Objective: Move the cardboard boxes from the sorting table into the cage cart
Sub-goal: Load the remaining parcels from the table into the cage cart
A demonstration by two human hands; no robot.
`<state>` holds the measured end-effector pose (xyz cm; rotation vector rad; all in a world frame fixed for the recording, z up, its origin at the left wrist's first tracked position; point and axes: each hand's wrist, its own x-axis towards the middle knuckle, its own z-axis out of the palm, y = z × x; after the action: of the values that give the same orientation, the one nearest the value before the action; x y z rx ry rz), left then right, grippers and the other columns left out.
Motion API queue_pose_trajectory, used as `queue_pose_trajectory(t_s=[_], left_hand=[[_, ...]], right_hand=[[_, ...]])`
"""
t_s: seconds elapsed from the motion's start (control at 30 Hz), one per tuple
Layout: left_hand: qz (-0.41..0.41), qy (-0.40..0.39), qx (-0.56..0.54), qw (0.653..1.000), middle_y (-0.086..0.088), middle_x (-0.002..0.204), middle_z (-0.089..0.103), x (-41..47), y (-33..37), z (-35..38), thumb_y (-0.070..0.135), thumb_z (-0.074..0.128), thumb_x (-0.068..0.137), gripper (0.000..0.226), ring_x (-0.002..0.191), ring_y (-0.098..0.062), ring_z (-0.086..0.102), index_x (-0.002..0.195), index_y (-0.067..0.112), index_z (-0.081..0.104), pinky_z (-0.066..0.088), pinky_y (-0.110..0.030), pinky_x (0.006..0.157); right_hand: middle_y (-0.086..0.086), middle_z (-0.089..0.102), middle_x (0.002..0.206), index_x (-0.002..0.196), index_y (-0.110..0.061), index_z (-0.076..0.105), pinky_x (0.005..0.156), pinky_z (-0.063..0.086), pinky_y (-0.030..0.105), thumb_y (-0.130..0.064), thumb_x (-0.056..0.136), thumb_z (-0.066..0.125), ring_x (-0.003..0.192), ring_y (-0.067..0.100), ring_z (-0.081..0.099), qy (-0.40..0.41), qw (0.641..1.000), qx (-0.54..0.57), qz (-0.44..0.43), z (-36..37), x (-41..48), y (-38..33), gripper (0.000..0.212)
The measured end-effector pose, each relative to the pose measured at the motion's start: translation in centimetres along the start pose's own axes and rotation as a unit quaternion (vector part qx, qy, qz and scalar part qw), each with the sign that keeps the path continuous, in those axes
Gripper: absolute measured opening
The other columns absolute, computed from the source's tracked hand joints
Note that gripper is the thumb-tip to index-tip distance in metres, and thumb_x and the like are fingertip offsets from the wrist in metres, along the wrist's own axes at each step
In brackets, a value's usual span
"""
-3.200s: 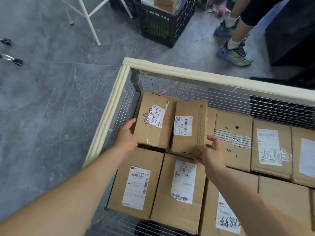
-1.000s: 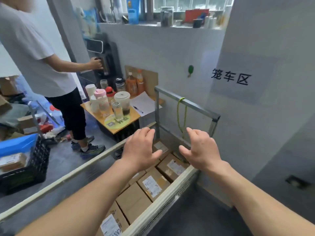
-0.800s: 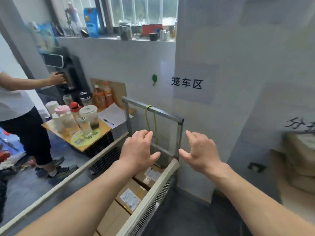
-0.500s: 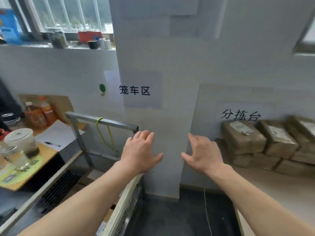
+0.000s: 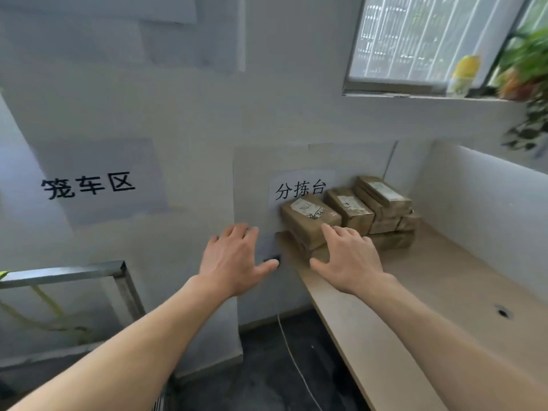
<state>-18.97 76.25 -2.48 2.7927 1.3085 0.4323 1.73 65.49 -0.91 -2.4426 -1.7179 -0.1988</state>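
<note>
Two empty hands are reaching out in front of me, palms down and fingers spread: my left hand (image 5: 234, 258) off the tabletop's left edge, my right hand (image 5: 348, 256) over the tabletop (image 5: 421, 295). The cardboard boxes (image 5: 347, 213) are sitting stacked at the far end against the wall. The cage cart (image 5: 68, 272) frame is showing at near left.
</note>
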Motion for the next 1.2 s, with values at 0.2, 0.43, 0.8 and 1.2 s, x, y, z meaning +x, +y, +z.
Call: queue_pose_trajectory(t_s=[0.2, 0.43, 0.8, 1.2], left_hand=[[0.047, -0.015, -0.019, 0.999, 0.001, 0.149, 0.043, 3.3, 1.5, 1.6, 0.076, 0.043, 0.088, 0.08, 0.139, -0.022, 0.039, 0.145, 0.019, 0.042, 0.042, -0.042, 0.104], [0.066, -0.046, -0.033, 0.996, 0.001, 0.15, 0.043, 9.0, 2.8, 4.9, 0.077, 0.04, 0.088, 0.082, 0.138, -0.019, 0.038, 0.147, 0.019, 0.041, 0.043, -0.042, 0.106], [-0.041, -0.142, -0.086, 0.985, 0.002, 0.151, 0.043, 21.3, 4.9, 13.0, 0.076, 0.044, 0.089, 0.082, 0.137, -0.02, 0.043, 0.15, 0.021, 0.039, 0.044, -0.039, 0.104], [-0.164, -0.202, -0.228, 0.938, 0.004, 0.127, 0.064, 29.5, 5.8, 22.5, 0.082, 0.047, 0.076, 0.072, 0.113, -0.02, 0.062, 0.126, 0.031, 0.059, 0.052, -0.039, 0.094]], right_hand=[[0.0, 0.051, 0.144, 0.146, -0.021, 0.04, 0.106, 0.041, 0.044, -0.062, 0.086, 0.054, 0.137, 0.025, 0.042, -0.003, 0.998, -0.022, 0.053, 0.2, 0.4, 2.4, 0.074], [0.002, 0.047, 0.148, 0.149, -0.027, 0.038, 0.107, 0.04, 0.045, -0.068, 0.084, 0.053, 0.14, 0.026, 0.039, -0.039, 0.995, -0.022, 0.089, 2.7, 4.2, 5.8, 0.078], [0.005, 0.052, 0.141, 0.14, -0.023, 0.047, 0.101, 0.043, 0.044, -0.063, 0.089, 0.056, 0.131, 0.029, 0.048, -0.081, 0.979, 0.083, 0.17, 9.7, 15.9, 15.1, 0.066], [0.007, 0.058, 0.135, 0.142, -0.022, 0.045, 0.095, 0.048, 0.043, -0.065, 0.086, 0.056, 0.124, 0.03, 0.055, -0.08, 0.933, 0.179, 0.302, 16.2, 23.9, 22.8, 0.071]])
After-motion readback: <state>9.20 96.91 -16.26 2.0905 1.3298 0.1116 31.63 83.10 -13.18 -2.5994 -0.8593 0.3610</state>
